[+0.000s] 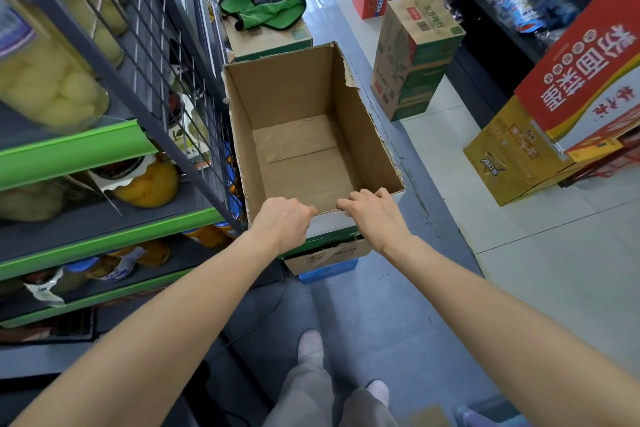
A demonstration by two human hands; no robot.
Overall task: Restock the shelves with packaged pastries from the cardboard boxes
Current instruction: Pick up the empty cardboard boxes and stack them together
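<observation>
On the right side of the aisle floor, a red carton (585, 69) carries big white Chinese characters, seen upside down, which I cannot read with certainty. A yellow carton (512, 163) below it shows a small logo, too blurred to read. One brown and green carton (415, 55) stands further back, its print also too small.

Beside the shelf (86, 156) with green edges and jars of fruit, the open cardboard box (304, 135) stands on top of other boxes. It is plain brown inside, with a torn upper rim at its far right corner, and its bottom is bare.

Both hands hold the near rim of this box. The left hand (282, 222) curls its fingers over the rim, and the right hand (375, 215) grips the same rim beside it, fingers bent into the box.
</observation>
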